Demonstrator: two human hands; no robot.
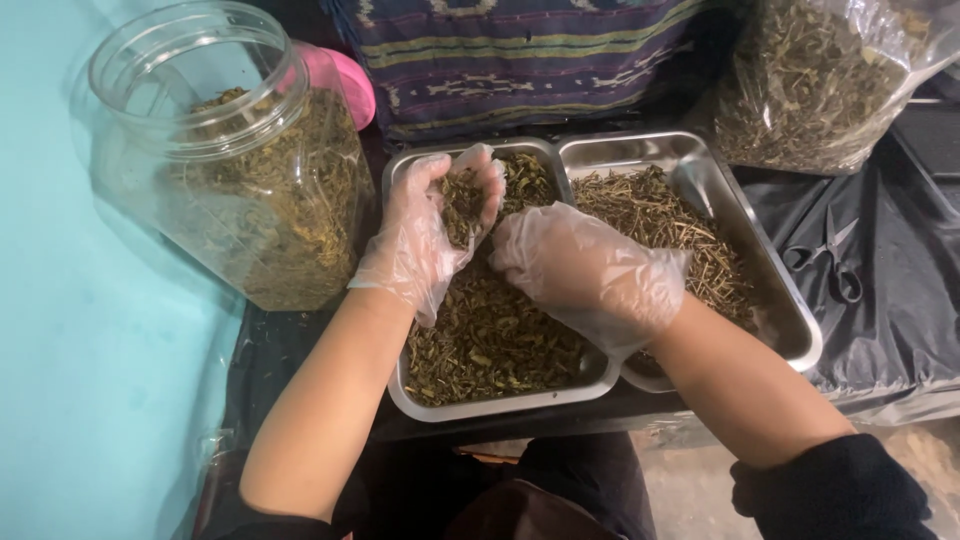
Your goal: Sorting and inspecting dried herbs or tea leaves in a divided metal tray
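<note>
the dried herb leaves (490,340) fill the left steel tray (500,405), a loose heap of crumbled green-brown flakes, and a small share of them sits in your left hand (435,235). that hand is raised just over the far end of the tray, palm up and cupped, its fingers curled loosely around the clump rather than clamped tight. your right hand (590,275) lies just beside it, palm down over the leaf pile, fingers bent toward the left palm; whether it pinches any leaves you cannot tell from this angle, because the back of the hand hides the fingertips. both hands wear thin clear plastic gloves. touching the first tray on its right side is a second steel tray (790,320), holding pale dried stems (660,220) that look thinner and strawlike next to the leaves. to your left, a large clear plastic jar (230,160) stands open on the turquoise surface (90,380), partly filled with the same kind of leaves, with a pink lid (345,80) behind it. at the far right, a clear plastic bag (820,80) of dried herb leans near the trays, and a pair of scissors (828,260) lies on the black sheet (900,330) below it.
</note>
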